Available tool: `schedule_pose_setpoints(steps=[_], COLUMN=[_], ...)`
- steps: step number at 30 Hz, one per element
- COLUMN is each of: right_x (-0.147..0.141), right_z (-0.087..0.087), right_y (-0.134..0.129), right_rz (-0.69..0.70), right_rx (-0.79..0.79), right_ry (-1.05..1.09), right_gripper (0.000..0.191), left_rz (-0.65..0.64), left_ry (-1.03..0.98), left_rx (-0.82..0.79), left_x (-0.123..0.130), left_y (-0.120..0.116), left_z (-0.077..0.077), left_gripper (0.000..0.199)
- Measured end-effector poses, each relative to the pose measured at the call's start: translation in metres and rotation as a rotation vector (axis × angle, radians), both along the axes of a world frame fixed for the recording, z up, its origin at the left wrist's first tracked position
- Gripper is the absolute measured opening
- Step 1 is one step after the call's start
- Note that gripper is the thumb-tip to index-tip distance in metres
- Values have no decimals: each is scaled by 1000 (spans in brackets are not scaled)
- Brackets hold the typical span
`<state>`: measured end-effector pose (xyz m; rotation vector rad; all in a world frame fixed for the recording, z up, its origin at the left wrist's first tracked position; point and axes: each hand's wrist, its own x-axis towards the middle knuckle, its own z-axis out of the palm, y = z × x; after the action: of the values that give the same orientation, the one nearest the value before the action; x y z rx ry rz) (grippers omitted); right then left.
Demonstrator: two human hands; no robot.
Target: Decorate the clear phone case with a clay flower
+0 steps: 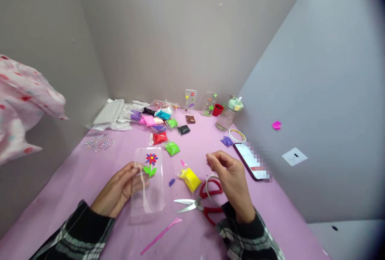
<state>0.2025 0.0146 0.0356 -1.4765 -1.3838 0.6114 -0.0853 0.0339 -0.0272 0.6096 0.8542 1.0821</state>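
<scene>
Pinching case point(148, 191) by edge: left grip point(120, 185)

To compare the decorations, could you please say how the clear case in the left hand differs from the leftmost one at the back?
The held case bears one flower with green leaves; the back case bears several small decorations. The left hand grips the held case, while the back case stands upright. Both are see-through.

The left hand point(122, 183) holds a clear case point(155, 196); the right hand point(231, 175), pinched, is nearer the table's point(69, 196) right edge.
</scene>
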Motion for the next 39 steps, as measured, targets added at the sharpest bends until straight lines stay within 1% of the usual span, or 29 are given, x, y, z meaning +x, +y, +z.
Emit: schedule_pose_setpoints(steps=[2,5,6,8,11,13,15,16,17,19,21,22,25,27,29,32,35,39], right_x=[13,27,29,27,6,-15,-37,-46,-54,-63,-65,-63,-56,-53,-55,-62,-67,-65], right_z=[1,2,1,0,-8,-20,-34,-41,-47,-53,-51,-48,-36,-32,-35,-44,-51,-50], right_y=[-3,-10,-14,-24,-44,-57,-67,-71,-74,-76,-71,-66,-46,-30,-17,-4,0,-3], right_rz=[6,64,98,209,471,658,746,752,772,817,820,792,606,533,526,559,608,613], right_rx=[-24,-47,-52,-68,-76,-20,74,131,184,283,340,345,284,222,199,216,229,215], right_ry=[1,-44,-83,-208,-491,-734,-977,-1060,-1124,-1186,-1197,-1200,-1229,-1240,-1267,-1313,-1314,-1266], right_gripper=[31,22,19,15,14,13,9,4,2,6,11,12,14,11,9,7,9,10], left_rz=[13,48,62,103,162,183,200,209,217,232,244,246,240,232,229,227,230,222], left_ry=[-28,-96,-112,-111,-74,-65,-66,-68,-70,-75,-80,-83,-96,-102,-101,-95,-86,-64], left_rx=[6,-15,-27,-60,-103,-114,-113,-112,-109,-104,-101,-98,-88,-81,-76,-69,-61,-35], left_x=[0,1,2,5,10,12,11,11,9,6,3,2,0,-1,-2,-2,-1,2], left_y=[-3,-7,-7,-8,-10,-10,-10,-10,-9,-7,-6,-6,-7,-7,-7,-7,-7,-9], left_z=[1,2,2,5,11,16,19,20,21,22,22,22,22,22,21,21,21,20], left_gripper=[6,5,7,13,26,32,35,37,38,39,37,36,28,25,25,24,23,21])
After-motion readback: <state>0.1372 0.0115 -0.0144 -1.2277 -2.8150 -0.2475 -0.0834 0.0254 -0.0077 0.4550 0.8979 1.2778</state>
